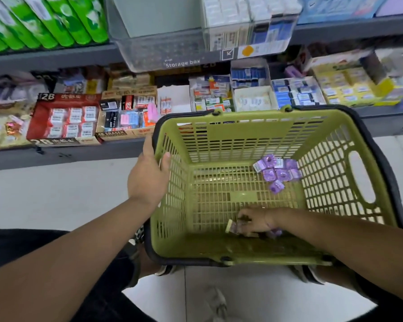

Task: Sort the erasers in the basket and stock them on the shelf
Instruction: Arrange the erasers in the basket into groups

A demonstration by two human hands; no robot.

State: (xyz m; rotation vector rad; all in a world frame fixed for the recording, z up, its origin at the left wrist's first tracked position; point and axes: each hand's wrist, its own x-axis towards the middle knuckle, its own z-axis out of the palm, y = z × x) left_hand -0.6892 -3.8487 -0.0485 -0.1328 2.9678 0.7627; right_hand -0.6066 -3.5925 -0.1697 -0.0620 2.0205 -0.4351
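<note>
A green plastic basket (340,145) with a dark rim sits in front of me, below the low shelf. My left hand (149,177) grips its left wall, thumb inside. Down on the basket floor, my right hand (254,221) is curled round several purple wrapped erasers (234,228). A cluster of loose purple erasers (277,174) lies at the far right of the basket floor. The shelf (63,154) holds open cartons of erasers, among them a red 2B carton (65,117) and a 4B eraser carton (126,117).
Further right on the shelf stand cartons of blue and white erasers (296,92) and a yellow carton (344,89). A clear storage box (163,54) juts from the shelf above. Green packs (44,19) fill the upper left. Pale floor tiles (56,194) lie left of the basket.
</note>
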